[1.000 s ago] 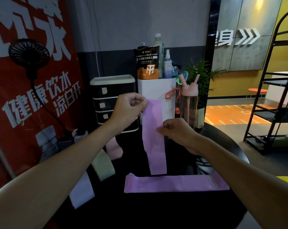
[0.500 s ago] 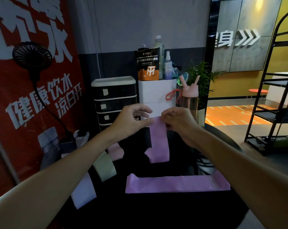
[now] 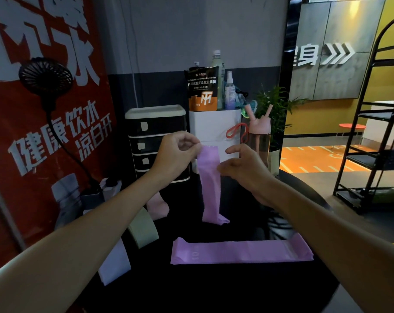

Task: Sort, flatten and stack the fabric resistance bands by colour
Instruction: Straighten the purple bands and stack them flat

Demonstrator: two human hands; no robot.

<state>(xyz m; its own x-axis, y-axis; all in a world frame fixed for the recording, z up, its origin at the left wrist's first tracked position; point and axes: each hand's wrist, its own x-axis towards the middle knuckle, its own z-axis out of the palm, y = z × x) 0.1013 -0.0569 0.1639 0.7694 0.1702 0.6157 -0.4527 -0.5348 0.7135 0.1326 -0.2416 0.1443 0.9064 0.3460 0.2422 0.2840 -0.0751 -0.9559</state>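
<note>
A purple band (image 3: 210, 188) hangs upright above the black round table (image 3: 214, 288). My left hand (image 3: 178, 154) pinches its top left corner. My right hand (image 3: 243, 168) touches its right edge a little lower, thumb and fingers loosely spread. The band's bottom end curls just above the table. A second purple band (image 3: 241, 251) lies flat and lengthwise on the table nearer to me. At the left lie a pale pink band (image 3: 157, 206), a grey-green band (image 3: 144, 229) and a white band (image 3: 114, 263).
Behind the table stand a black drawer unit (image 3: 155, 141), a white box (image 3: 214, 129) with a pouch and bottles on top, and a pink bottle (image 3: 259, 136). A black fan (image 3: 44, 75) stands by the red banner at left. A black metal rack (image 3: 372, 132) stands at right.
My right hand has slid from the band's top edge down its right side and loosened. The band now hangs longer from my left hand, its lower end unfolded toward the table.
</note>
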